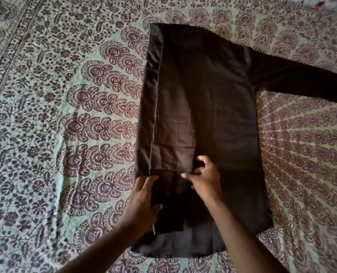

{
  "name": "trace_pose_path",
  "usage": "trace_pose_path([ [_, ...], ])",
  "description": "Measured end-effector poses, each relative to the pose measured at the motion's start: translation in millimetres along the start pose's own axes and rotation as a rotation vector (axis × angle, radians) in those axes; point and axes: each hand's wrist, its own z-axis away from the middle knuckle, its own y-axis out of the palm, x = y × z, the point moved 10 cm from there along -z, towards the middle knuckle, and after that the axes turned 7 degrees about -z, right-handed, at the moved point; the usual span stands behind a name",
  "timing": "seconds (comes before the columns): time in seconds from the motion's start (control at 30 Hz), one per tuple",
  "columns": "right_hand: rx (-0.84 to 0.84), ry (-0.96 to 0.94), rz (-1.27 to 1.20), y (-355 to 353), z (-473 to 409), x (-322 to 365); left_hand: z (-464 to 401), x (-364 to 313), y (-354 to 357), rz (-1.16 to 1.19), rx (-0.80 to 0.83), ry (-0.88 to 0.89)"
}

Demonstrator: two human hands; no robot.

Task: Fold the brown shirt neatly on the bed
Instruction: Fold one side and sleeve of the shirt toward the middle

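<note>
Both hands work the brown shirt [212, 107] on the bed [45, 115]: left hand [144, 196] grips folded sleeve's near-left edge, right hand [205, 176] pinches its cuff. Shirt's long axis runs near-far; unfolded sleeve [301, 79] lies far right, w/ right hand nearer.

Brown shirt [212, 99] — flat (half-folded) on bed [55, 115]

The shirt [212, 107] lies on the bed [45, 115], one sleeve [301, 81] stretched right (the other folded over the body); both hands [144, 196] rest at its near left part.
</note>
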Motion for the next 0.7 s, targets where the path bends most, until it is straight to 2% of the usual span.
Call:
trace_pose_path([
  [0.1,0.009,-0.081,0.131,-5,3,12,1,2,8,-0.034,-0.022,0.023],
  [0.23,0.076,-0.145,0.279,-2,8,26,1,7,16,-0.088,0.031,-0.030],
  [0.33,0.031,-0.265,0.461,-2,9,37,-3,5,-2,-0.310,-0.025,-0.117],
  [0.4,-0.059,-0.508,0.582,-4,11,57,-15,-14,-35,-0.427,-0.200,-0.083],
  [0.47,-0.116,-0.830,0.594,2,16,82,-41,-34,-63,-0.382,-0.292,-0.008],
  [0.57,-0.082,-1.127,0.658,28,8,102,-109,-50,-79,-0.441,-0.173,0.094],
  [0.7,0.050,-1.199,0.839,57,-35,123,-168,-29,-73,-0.686,0.064,0.051],
])
